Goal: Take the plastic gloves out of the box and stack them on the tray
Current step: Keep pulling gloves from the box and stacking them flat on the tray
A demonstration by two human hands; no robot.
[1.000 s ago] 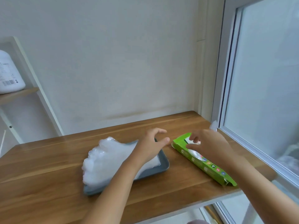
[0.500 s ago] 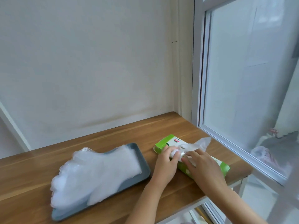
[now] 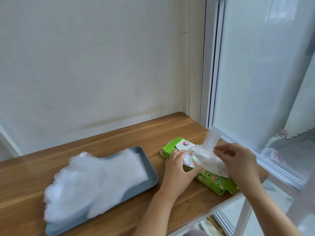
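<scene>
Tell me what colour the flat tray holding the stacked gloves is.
The rectangular flat tray is a muted blue-grey, seen best in the head view.

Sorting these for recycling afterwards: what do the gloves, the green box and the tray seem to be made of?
Gloves: thin plastic film, milky and translucent, crinkled and limp.
Green box: printed paperboard, by its folded flaps and torn, bent end; slight sheen.
Tray: grey-blue, smooth matte, rounded rim; probably plastic, though coated metal cannot be ruled out.

green box [image 3: 213, 180], print apparently too blurred to read
</scene>
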